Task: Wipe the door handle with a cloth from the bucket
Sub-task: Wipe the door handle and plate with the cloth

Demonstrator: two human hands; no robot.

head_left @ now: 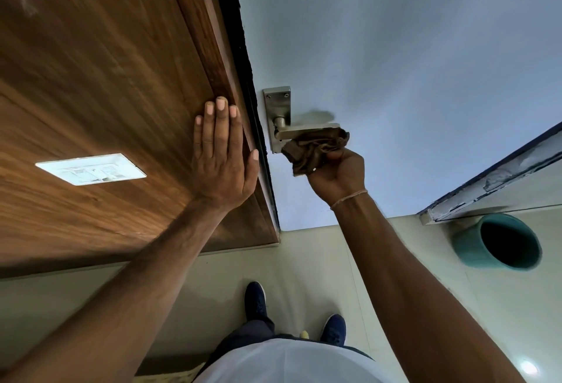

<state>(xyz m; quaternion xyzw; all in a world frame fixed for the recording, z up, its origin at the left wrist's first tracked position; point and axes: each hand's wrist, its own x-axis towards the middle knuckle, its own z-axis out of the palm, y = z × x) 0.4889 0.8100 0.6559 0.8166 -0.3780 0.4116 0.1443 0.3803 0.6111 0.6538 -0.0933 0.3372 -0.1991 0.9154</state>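
Right hand wiping the lever door handle with a brown cloth; left hand braced flat on the wood panel.

The right hand is closed around a crumpled brown cloth, fingers curled into it, and presses the cloth against the underside and outer end of the metal lever door handle. The handle projects from a steel backplate fixed to the pale blue door. The left hand lies open, fingers extended and held close together, palm flat against the brown wood-grain panel beside the door edge. A white switch plate is mounted on that panel. A teal bucket stands on the tiled floor to the right, well apart from the handle. Two dark blue shoes are visible below.
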